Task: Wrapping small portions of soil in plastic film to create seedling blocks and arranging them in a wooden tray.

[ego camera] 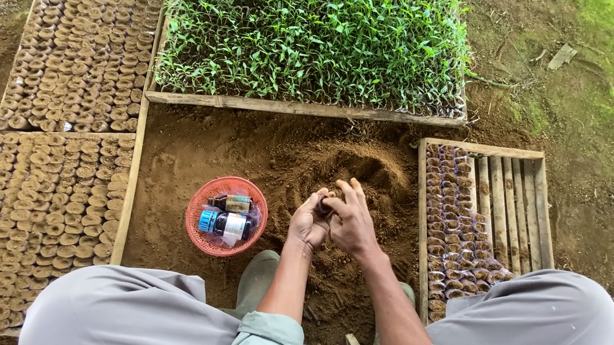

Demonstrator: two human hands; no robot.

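Two hands are meeting over a small dark seedling pot (324,205) near the centre of the view, just above the loose soil heap (353,171). The left hand (307,222) is cupping the pot from its nine o'clock side, fingers curled narrow around it. The right hand (353,221) is pressing against the pot from three o'clock, thumb and lower fingers closing on it while the upper fingers are fanning out toward twelve o'clock. How full the pot is cannot be told; it is mostly hidden between the palms.

Both forearms are reaching in from six o'clock, with pale green cuffs rolled at the elbows and grey trousers spreading to either side. A green rubber boot (256,280) is showing at seven o'clock of the hands.

At nine o'clock of the hands, near but apart, a red plastic basket (198,231) is sitting on the soil, holding two dark bottles lying on their sides. At three o'clock, a slatted wooden tray (520,189) is standing partly filled with rows of soil-filled pots along its left half. At twelve o'clock, a wooden tray of green seedlings (314,36) is lying beyond the heap. At ten o'clock, well apart, two trays of filled pots (61,162) are lining the ground.
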